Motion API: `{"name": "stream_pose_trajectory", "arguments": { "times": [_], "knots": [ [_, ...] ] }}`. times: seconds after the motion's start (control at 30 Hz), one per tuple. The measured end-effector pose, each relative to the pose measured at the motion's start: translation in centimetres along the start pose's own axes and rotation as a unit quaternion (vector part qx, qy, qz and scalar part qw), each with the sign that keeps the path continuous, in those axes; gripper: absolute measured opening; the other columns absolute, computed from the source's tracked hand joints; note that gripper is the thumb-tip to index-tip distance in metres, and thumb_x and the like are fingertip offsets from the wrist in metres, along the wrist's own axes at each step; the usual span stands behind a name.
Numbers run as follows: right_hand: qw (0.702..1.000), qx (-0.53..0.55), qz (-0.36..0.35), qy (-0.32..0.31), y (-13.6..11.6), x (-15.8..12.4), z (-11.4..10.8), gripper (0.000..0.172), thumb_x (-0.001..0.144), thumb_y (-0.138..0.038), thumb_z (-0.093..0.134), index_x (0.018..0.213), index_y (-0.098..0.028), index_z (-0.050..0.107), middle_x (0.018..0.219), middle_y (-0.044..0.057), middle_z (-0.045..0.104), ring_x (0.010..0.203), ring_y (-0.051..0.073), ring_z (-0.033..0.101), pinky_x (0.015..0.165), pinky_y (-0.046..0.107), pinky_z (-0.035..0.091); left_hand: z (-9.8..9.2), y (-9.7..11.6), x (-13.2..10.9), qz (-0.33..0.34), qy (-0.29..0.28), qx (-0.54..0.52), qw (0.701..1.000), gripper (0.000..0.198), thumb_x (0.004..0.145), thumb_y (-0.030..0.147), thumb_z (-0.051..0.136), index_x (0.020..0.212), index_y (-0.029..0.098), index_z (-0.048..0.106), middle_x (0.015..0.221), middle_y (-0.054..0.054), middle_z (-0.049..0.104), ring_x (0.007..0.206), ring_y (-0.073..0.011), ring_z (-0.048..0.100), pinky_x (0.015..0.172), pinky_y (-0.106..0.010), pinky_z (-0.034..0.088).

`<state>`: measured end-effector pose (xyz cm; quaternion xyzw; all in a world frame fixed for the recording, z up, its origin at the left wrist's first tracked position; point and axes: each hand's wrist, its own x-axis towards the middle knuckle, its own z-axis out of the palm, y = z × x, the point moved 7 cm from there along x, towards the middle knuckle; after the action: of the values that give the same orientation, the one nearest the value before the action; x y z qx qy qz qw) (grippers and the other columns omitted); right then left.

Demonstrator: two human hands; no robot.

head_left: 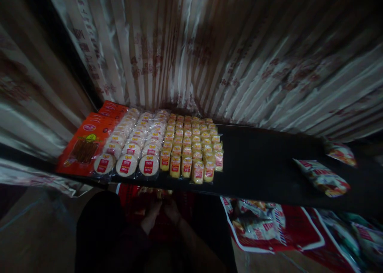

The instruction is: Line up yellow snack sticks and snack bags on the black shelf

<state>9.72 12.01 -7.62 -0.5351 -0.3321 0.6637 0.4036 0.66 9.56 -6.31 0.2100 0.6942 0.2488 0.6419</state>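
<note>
Both my hands are low in the view, between my knees, at a red bag (127, 199) below the front edge of a dark shelf. My left hand (152, 213) and my right hand (171, 210) are close together at the bag's mouth. Just beyond their fingertips, pale yellowish packs (154, 191) show inside the bag. Dimness and blur hide my fingers, so any grip cannot be made out. Above them on the shelf stand rows of small yellow wrapped snacks (187, 165), round white wrapped crackers (127, 165) and flat orange packets (86, 145).
Two loose snack packets (324, 177) lie on the right part of the dark shelf (254, 165). Beneath it, another red bag (293, 225) holds several colourful packets, with more packets (356, 233) farther right. Pleated printed curtain (185, 57) hangs behind the shelf.
</note>
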Motion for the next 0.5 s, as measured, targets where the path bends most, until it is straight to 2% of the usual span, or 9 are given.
{"name": "stream_pose_trajectory", "arguments": {
  "times": [0.07, 0.2, 0.37, 0.5],
  "knots": [
    [1.000, 0.017, 0.005, 0.015, 0.0, -0.4, -0.3, 0.029, 0.055, -0.039, 0.078, 0.071, -0.020, 0.064, 0.070, 0.002, 0.068, 0.072, 0.024, 0.066, 0.075, 0.041, 0.052, -0.3, 0.3, -0.7, 0.010, 0.019, -0.017, 1.000, 0.022, 0.073, 0.036, 0.065, 0.086, 0.020, 0.058, 0.098, -0.007, 0.065, 0.098, -0.0214, 0.060, 0.075, -0.031, 0.048],
    [0.999, 0.035, -0.004, 0.041, -1.3, -2.0, -1.0, 0.038, 0.047, -0.038, 0.077, 0.078, -0.021, 0.067, 0.076, 0.003, 0.070, 0.077, 0.026, 0.067, 0.075, 0.040, 0.052, -0.5, 1.2, -2.0, 0.037, 0.030, -0.038, 0.998, 0.023, 0.070, 0.035, 0.065, 0.084, 0.020, 0.053, 0.092, -0.005, 0.064, 0.091, -0.0182, 0.061, 0.071, -0.027, 0.047],
    [0.997, 0.034, -0.025, 0.068, -3.8, -4.6, -1.6, 0.037, 0.052, -0.037, 0.074, 0.085, -0.021, 0.069, 0.091, 0.005, 0.072, 0.089, 0.026, 0.066, 0.080, 0.039, 0.051, -0.7, 1.8, -3.7, 0.040, 0.017, -0.044, 0.998, 0.013, 0.072, 0.024, 0.059, 0.082, 0.019, 0.053, 0.089, -0.004, 0.064, 0.087, -0.0166, 0.062, 0.068, -0.025, 0.048],
    [0.995, 0.044, -0.064, 0.060, -5.2, -6.1, -1.7, 0.040, 0.056, -0.038, 0.072, 0.092, -0.021, 0.067, 0.094, 0.004, 0.072, 0.094, 0.025, 0.065, 0.088, 0.039, 0.048, -0.8, 1.9, -5.3, 0.033, 0.001, -0.055, 0.998, 0.011, 0.074, 0.019, 0.055, 0.085, 0.018, 0.055, 0.090, -0.004, 0.064, 0.084, -0.0155, 0.062, 0.069, -0.026, 0.050]
  ]
}}
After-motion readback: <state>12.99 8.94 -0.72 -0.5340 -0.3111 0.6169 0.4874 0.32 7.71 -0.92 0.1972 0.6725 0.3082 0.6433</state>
